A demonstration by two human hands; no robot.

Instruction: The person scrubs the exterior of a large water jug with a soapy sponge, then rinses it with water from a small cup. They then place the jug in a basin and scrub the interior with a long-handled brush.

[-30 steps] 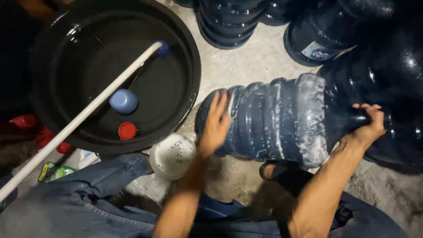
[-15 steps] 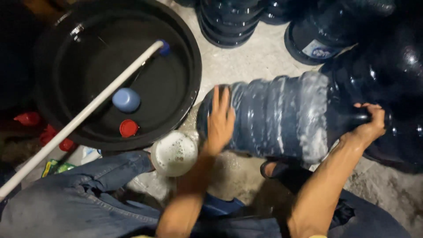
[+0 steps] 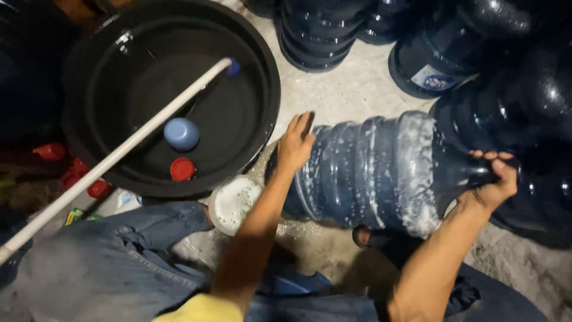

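Between my two hands lies a big blue water jug [image 3: 369, 173] on its side on the concrete floor [image 3: 351, 89], streaked with white foam; my left hand [image 3: 296, 143] rests flat and open against its base end, while my right hand [image 3: 493, 179] is clenched around its neck. Just below my left hand sits a small white cup [image 3: 235, 203] of suds, and further left of it I see a wide black basin [image 3: 179, 95] holding a blue cap [image 3: 182, 133], a red cap [image 3: 182, 169] and a white pipe [image 3: 119, 152] across its rim. Beyond both hands stand more dark blue jugs [image 3: 322, 30].

pale rectangular label [image 3: 433, 78] on upper-right blue jug [image 3: 441, 65].
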